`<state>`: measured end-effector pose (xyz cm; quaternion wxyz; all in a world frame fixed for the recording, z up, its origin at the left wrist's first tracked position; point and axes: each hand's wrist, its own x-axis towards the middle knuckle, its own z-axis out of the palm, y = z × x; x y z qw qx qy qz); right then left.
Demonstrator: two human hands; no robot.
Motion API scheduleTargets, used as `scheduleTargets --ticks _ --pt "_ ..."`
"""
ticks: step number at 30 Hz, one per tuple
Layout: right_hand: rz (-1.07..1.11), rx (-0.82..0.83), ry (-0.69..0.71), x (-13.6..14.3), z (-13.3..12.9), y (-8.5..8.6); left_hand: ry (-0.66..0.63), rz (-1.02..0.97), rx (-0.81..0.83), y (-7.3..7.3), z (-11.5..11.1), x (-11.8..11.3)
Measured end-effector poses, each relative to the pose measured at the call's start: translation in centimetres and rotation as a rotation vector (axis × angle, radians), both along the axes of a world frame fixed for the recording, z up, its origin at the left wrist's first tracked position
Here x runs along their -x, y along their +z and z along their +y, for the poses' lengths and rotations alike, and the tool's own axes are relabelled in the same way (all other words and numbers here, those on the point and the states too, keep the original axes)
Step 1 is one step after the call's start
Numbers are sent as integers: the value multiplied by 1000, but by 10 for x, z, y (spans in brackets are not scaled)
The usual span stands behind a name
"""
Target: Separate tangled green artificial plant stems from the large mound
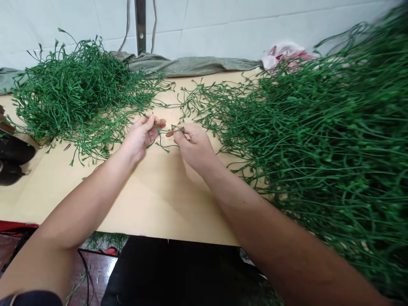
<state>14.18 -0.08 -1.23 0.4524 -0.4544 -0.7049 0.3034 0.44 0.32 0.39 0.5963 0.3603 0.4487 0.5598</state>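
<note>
Over the middle of the wooden table (153, 204), my left hand (143, 134) is closed in a pinch on thin green stems, palm turned partly up. Just right of it, my right hand (193, 144) pinches green stems between thumb and fingers. A few thin stems (164, 147) hang between and below the two hands, which are a small gap apart. To the left lies a tangled green pile of stems (76, 85) with small tips. A much larger pile of long green stems (318, 127) fills the right side.
Behind the table, a grey-green cloth (191, 64) runs along the tiled wall, with a pink and white cloth (285, 55) at its right. Black objects (15, 148) stand at the left edge. Below the front edge are a reddish floor (95, 272) and more green stems.
</note>
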Motion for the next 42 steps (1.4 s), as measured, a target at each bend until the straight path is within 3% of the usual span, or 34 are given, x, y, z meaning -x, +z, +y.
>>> scheduleTargets --ticks 3,11,14,20,27,36,39,42 --pt "58 37 62 4 -3 3 -33 11 -28 0 -4 -3" --pt "240 381 55 9 -3 3 3 56 -45 -5 -3 -4" --pt "286 460 66 12 -7 9 24 52 -39 -6 -2 -5" --pt "578 689 160 10 -13 26 74 75 -22 -7 -1 -7" --pt "578 630 263 14 -13 14 54 39 -56 -6 -5 -11" --pt "809 617 98 13 -9 18 41 31 -30 -7 -6 -14" --pt "755 524 117 13 -10 19 22 0 3 -6 -6 -13" --pt "550 359 201 15 -16 19 14 -27 36 -6 -4 -12"
